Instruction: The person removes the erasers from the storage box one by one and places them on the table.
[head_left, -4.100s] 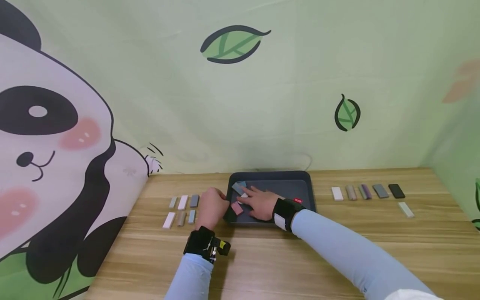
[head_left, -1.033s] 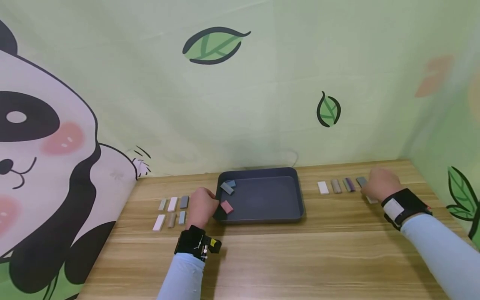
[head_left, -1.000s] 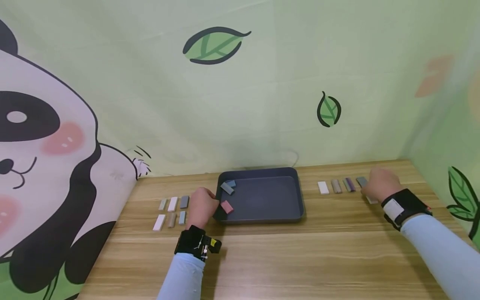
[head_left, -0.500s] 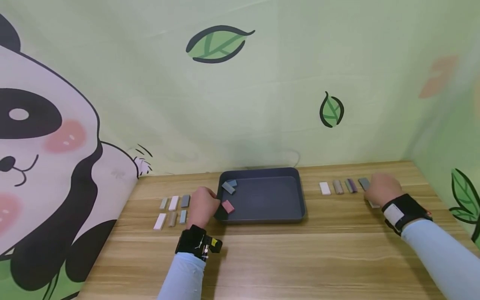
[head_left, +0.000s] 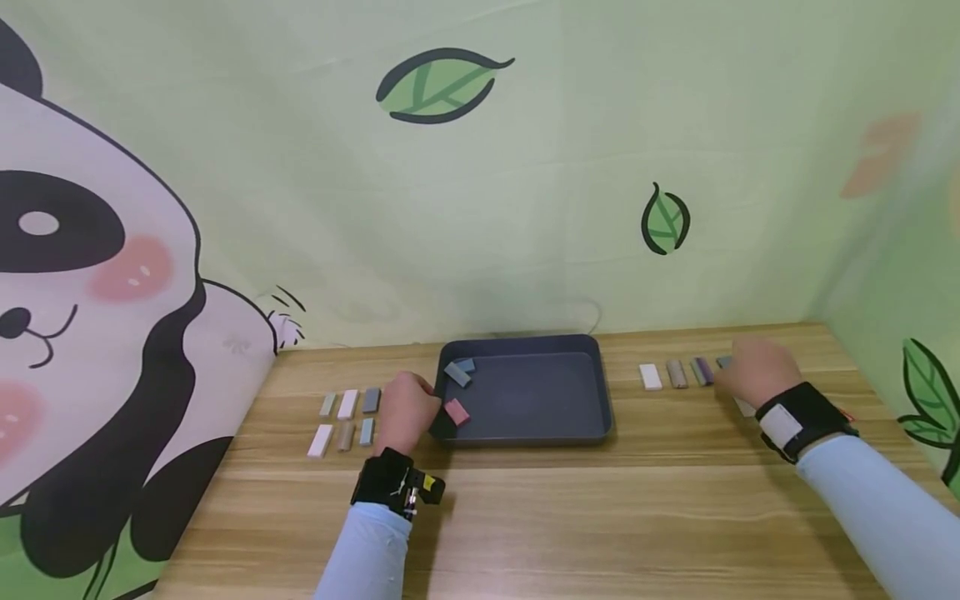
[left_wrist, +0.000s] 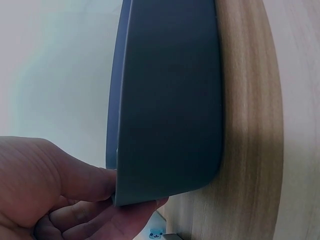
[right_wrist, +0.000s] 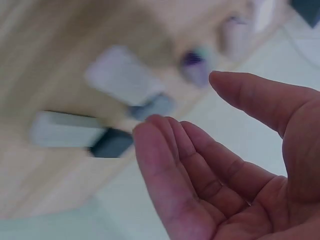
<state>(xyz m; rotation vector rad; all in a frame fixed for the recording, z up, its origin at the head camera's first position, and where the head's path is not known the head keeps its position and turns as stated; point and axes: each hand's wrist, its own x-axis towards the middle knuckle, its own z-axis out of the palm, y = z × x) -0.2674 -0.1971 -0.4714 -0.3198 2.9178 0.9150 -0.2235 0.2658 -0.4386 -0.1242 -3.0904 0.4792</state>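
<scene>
My left hand (head_left: 405, 412) grips the left end of a dark grey tray (head_left: 525, 340). In the left wrist view, thumb and fingers pinch the rim at the corner of the tray wall (left_wrist: 170, 100). Inside the tray lie a pink eraser-like block (head_left: 457, 411), a grey-blue block (head_left: 457, 374) and a blue one (head_left: 467, 365). My right hand (head_left: 761, 372) hovers at the right-hand group of blocks. Its thumb and fingers (right_wrist: 160, 165) are apart with nothing between. Nearby are a white block (right_wrist: 122, 75), a grey block (right_wrist: 155, 106) and a black block (right_wrist: 112, 143).
Left of the tray stand two short rows of small blocks, including a white block (head_left: 319, 441) and a tan one (head_left: 346, 436). A white block (head_left: 650, 377), a tan block (head_left: 677, 373) and a purple-and-grey pair (head_left: 702, 372) line up right of the tray. A patterned cloth hangs behind.
My right hand has gone from inside the tray to the right-hand group. A white block now lies in front of the grey one there, let go. My left hand still holds the tray.
</scene>
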